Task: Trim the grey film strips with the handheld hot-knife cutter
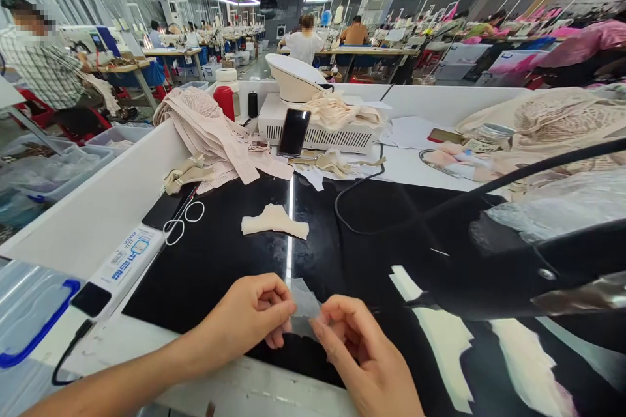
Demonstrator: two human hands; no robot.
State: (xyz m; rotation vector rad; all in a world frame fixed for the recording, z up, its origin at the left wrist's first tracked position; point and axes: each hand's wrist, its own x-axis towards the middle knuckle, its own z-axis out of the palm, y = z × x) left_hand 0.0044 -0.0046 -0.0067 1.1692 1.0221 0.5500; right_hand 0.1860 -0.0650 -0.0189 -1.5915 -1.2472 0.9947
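Between my two hands hangs a small piece of thin, translucent white material [304,301], just above the black tabletop [215,267]. My left hand [254,313] pinches its left edge between thumb and fingers. On the other side, my right hand [355,339] has thumb and forefinger closed on the right edge. Farther forward lies a cream cut fabric piece [274,220] with a raised middle and two side arms. To the right of my right hand, pale cut pieces [445,352] rest beneath a dark machine arm [493,287].
A black cable [359,231] curves over the table. Beige fabric strips [210,130] are heaped at the back left, near a propped phone [294,130] and a vented white box [323,135]. Clear plastic wrap [562,205] is at right. Other people work at tables beyond.
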